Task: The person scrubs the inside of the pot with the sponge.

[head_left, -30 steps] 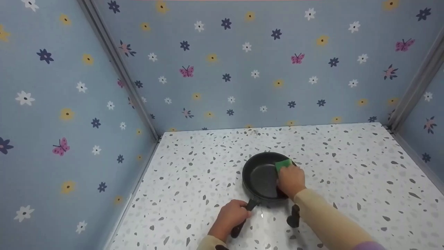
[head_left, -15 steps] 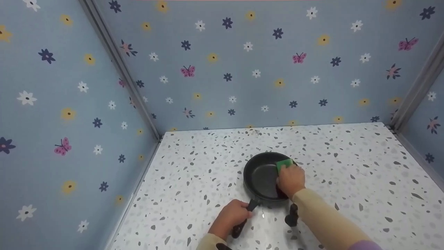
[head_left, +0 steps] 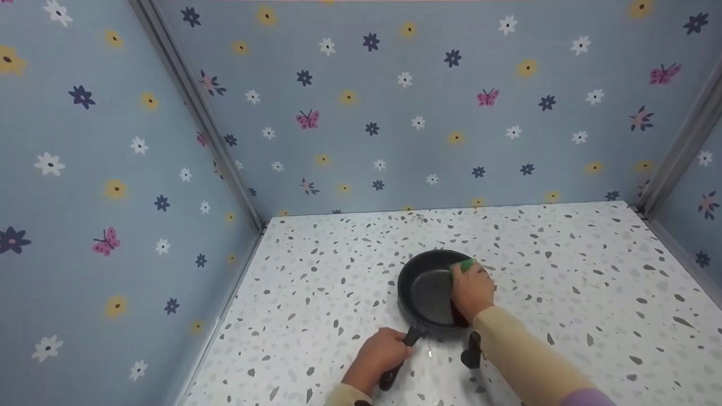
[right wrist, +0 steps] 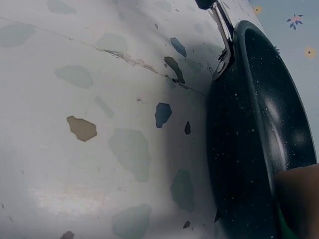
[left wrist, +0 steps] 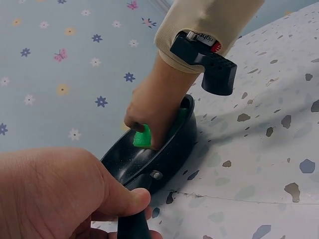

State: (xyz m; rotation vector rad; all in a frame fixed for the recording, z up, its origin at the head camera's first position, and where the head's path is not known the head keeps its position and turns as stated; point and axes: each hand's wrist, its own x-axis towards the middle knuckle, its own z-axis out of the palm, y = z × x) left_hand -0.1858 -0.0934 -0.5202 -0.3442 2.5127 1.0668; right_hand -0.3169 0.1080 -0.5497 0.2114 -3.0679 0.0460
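Note:
A black frying pan (head_left: 431, 293) sits on the speckled tabletop, its handle (head_left: 392, 375) pointing toward the person. The left hand (head_left: 383, 351) grips that handle, with the thumb along its top in the left wrist view. Inside the pan, at its right side, the right hand (head_left: 472, 286) holds a green sponge (left wrist: 142, 137) against the inner wall. Most of the sponge is hidden under the fingers. In the right wrist view the outside of the pan (right wrist: 234, 144) fills the right part, with a bit of the right hand (right wrist: 299, 194) at the edge.
The white speckled table (head_left: 316, 270) meets a blue flowered back wall (head_left: 395, 113) and side walls. Grey metal posts (head_left: 192, 107) stand in the corners. A black wrist camera (left wrist: 207, 64) is strapped to the right sleeve. A thin seam line crosses the tabletop.
The right hand has shifted slightly and turned on the sponge, so less green shows now. The left hand keeps its grip on the pan handle. The head view has drifted a little.

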